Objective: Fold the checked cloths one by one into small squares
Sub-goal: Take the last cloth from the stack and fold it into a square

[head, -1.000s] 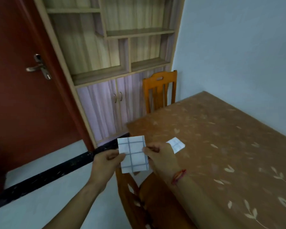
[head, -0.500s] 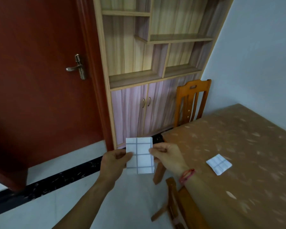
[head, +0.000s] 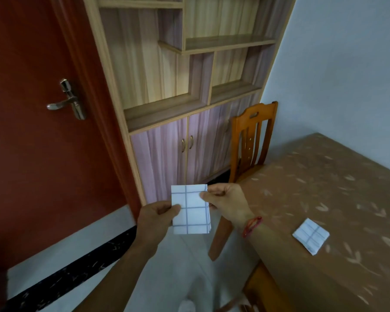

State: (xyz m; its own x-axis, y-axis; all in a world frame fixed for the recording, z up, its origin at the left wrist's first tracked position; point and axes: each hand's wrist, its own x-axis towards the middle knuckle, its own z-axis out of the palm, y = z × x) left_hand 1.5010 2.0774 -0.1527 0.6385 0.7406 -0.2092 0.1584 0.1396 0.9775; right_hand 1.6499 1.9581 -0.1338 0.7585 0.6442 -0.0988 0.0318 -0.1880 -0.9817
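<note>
Far left: dark red wooden door, silver lever handle on it. Below it, pale tiled floor with a black marbled strip running across.

Next right: light wooden shelf unit, open shelves on top, two lilac cupboard doors underneath.

Left hand: thumb on the front, fingers behind, pinching the left edge of the folded white cloth with grey-blue checks at about mid height.

The cloth is held upright in the air over the floor, off the tabletop's left edge, touching nothing but the two hands. Shape: rectangle, taller than wide, stacked layers showing at the lower right corner (layer count can't be read).

Right hand: thumb and fingers pinching the cloth's right edge just under the top right corner. Red string bracelet on that wrist.

Behind the right hand: orange wooden slat-back chair, upright, at the tabletop's far left corner, in front of the cupboard.

Right: tabletop with brown leaf-print cover, pale blue wall behind it. One small folded square of white checked cloth lies flat near the tabletop's left edge, turned diamond-wise, well apart from the held cloth.
</note>
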